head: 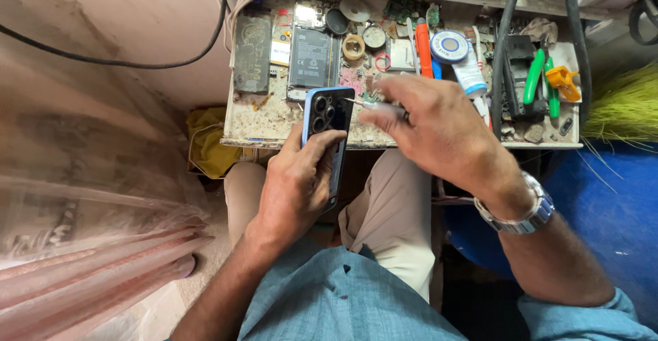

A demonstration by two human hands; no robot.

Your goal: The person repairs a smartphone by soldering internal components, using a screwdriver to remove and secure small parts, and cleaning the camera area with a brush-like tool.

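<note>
My left hand [296, 185] wraps a blue phone [327, 132] at the tabletop's [264, 125] near edge; my right hand [432, 125] pinches a thin screwdriver [370, 105], tip touching the phone's top-right edge.

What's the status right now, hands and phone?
Left hand grips blue phone, camera side up. Right hand holds thin tool, tip at the phone's upper edge. Opened phone lies on cluttered workbench beyond.
</note>
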